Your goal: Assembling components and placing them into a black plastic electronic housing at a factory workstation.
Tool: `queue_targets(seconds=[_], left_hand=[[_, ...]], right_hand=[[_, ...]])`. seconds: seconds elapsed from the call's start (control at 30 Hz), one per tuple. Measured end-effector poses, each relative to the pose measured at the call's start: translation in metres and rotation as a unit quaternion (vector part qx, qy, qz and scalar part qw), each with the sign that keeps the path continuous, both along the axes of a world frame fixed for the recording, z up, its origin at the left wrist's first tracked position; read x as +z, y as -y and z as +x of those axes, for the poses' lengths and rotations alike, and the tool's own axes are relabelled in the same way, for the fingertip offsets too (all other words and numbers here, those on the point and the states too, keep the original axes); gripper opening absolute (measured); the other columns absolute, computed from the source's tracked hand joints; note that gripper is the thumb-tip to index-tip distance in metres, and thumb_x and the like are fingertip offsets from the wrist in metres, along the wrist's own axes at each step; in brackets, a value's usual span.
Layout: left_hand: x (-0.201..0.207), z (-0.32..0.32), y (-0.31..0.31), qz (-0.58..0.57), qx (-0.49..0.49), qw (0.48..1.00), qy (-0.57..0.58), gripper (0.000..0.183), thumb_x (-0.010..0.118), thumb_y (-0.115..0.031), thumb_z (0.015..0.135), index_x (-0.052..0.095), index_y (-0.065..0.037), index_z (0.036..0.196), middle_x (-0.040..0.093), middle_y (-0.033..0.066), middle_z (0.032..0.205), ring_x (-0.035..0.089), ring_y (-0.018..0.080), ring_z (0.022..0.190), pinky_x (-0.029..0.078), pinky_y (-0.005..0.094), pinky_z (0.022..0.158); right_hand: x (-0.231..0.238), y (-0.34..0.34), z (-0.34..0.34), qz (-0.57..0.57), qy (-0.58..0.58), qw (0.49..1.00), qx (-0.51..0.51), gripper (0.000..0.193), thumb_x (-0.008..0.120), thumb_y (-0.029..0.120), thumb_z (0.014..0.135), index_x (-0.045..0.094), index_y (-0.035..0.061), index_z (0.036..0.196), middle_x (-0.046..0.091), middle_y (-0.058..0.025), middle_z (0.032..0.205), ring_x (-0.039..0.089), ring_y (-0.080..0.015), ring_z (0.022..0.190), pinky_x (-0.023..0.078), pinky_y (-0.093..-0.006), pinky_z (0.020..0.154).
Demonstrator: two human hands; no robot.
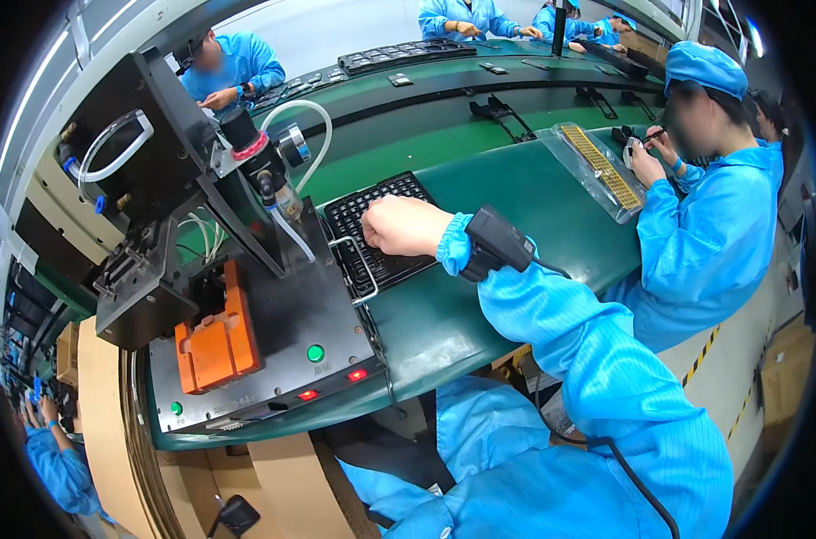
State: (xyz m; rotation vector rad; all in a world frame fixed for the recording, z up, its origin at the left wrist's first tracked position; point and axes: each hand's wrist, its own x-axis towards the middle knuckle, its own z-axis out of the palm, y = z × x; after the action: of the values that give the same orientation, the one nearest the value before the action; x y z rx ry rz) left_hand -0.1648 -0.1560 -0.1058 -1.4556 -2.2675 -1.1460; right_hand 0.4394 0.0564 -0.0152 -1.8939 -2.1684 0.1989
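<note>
My right hand reaches over a black tray divided into many small compartments. Its fingers are curled downward and closed; the fingertips and whatever they may hold are hidden behind the hand. A black device is strapped round my right wrist over the blue sleeve. Just left of the tray stands a black press machine with a metal handle along its side. An orange fixture block sits on the machine's base, under the press head. My left hand does not show.
A pressure gauge and white air hose rise from the machine. Green and red lights sit on its base. To my right, a co-worker handles small parts beside a bagged yellow tray. A conveyor runs behind.
</note>
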Motion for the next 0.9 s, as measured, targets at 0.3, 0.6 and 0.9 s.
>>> queue_targets(seconds=[0.3,0.6,0.9], left_hand=[[-0.267,-0.240,-0.123,-0.283,-0.070,0.892,0.345,0.046,0.052,-0.035,0.100,0.065,0.007,0.115,0.066,0.0106,0.103,0.055,0.0249,0.087,0.048,0.0350,0.076],[-0.263,-0.113,-0.147,-0.340,-0.063,0.895,0.281,0.043,0.050,-0.032,0.102,0.064,0.007,0.116,0.068,0.0155,0.102,0.060,0.0296,0.087,0.050,0.0368,0.076],[-0.241,-0.056,-0.134,-0.302,-0.092,0.911,0.265,0.043,0.049,-0.031,0.102,0.063,0.007,0.118,0.067,0.0164,0.106,0.061,0.0301,0.091,0.050,0.0378,0.081]], right_hand=[[-0.024,0.037,0.162,0.280,-0.124,0.933,-0.188,0.016,0.063,0.015,0.089,0.070,0.0008,0.095,0.069,-0.0190,0.098,0.066,-0.0351,0.094,0.053,-0.0419,0.085],[-0.064,-0.011,0.310,0.113,-0.068,0.928,-0.348,0.019,0.069,0.019,0.086,0.072,0.0028,0.095,0.067,-0.0192,0.105,0.065,-0.0355,0.097,0.051,-0.0433,0.090],[-0.064,-0.050,0.303,0.310,-0.006,0.915,-0.258,0.007,0.058,0.008,0.091,0.060,0.0033,0.096,0.056,-0.0172,0.100,0.059,-0.0397,0.091,0.048,-0.0463,0.080]])
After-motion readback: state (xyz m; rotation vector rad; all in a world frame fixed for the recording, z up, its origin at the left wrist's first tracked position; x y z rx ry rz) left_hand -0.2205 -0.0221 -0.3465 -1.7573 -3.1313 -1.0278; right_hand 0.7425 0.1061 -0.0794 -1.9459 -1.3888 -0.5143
